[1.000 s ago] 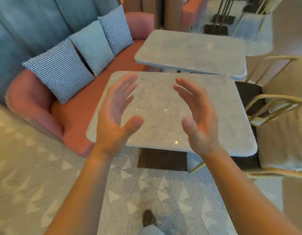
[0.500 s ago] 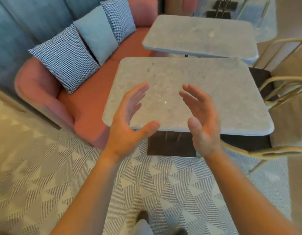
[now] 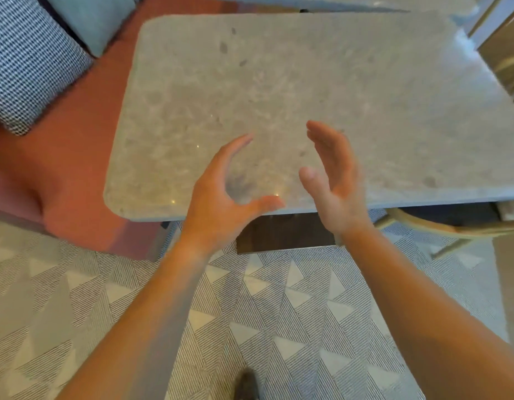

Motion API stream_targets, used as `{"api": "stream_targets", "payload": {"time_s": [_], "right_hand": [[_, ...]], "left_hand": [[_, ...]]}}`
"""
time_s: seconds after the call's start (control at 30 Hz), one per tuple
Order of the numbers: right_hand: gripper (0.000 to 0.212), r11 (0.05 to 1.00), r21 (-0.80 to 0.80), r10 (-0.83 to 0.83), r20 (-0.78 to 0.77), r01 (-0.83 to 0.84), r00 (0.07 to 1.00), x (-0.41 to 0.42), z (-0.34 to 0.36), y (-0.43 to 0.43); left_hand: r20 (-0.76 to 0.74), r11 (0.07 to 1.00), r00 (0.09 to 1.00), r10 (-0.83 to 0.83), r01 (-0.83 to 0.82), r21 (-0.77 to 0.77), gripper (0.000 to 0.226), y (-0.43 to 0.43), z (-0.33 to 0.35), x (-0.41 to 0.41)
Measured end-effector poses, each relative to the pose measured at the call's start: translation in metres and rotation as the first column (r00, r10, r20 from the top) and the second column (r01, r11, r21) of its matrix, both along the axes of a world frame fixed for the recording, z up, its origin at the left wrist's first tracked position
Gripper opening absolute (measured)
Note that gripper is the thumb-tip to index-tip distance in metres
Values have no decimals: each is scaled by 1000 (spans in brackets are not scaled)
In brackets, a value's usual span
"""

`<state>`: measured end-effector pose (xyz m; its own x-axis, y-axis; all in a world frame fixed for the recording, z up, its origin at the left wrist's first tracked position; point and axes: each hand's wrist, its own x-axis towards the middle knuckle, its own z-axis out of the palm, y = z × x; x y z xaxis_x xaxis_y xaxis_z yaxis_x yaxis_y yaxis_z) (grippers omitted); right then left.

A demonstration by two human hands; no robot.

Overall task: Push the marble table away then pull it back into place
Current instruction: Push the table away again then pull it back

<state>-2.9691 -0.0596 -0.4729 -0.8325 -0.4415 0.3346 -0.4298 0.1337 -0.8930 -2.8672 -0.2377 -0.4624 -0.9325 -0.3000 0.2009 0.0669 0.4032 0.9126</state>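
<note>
Left hand point(image 3: 221, 194) and right hand point(image 3: 333, 183) are hovering spread, holding nothing, over the near edge of the grey rounded-rectangle marble table point(image 3: 307, 76) at 12 o'clock. Overpushing is probably risking a knock against the second grey tabletop point(image 3: 336, 2) just beyond.

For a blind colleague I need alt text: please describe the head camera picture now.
Two bare hands, the left hand and the right hand, are open with palms facing each other over the near edge of a grey marble table. A salmon sofa with a checked cushion stands at the table's left, and a patterned carpet covers the floor.
</note>
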Motion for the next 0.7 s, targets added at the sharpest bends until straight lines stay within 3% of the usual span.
{"api": "stream_targets", "payload": {"time_s": [0.07, 0.13, 0.23, 0.33, 0.43, 0.7], "right_hand": [[80, 990, 141, 21, -86, -9, 996, -15, -18, -3], [81, 952, 304, 87, -206, -21, 975, -28, -31, -4], [88, 863, 504, 173, -354, 32, 919, -40, -45, -5], [91, 780, 611, 181, -427, 134, 886, -42, -54, -4], [92, 744, 639, 171, -468, 197, 867, -38, -57, -2], [106, 502, 832, 236, -394, 236, 888, -32, -58, 19]], "left_hand": [[76, 973, 996, -50, 65, -222, 102, -13, -21, -15], [217, 853, 975, -45, 151, -500, 118, -23, -39, -29], [379, 671, 921, 92, 224, -707, 136, -28, -57, -39], [304, 588, 941, 151, 161, -792, 133, -27, -71, -39], [262, 569, 947, 185, 114, -815, 127, -20, -74, -37], [231, 509, 951, 206, 98, -855, 136, -15, -78, -35]]}}
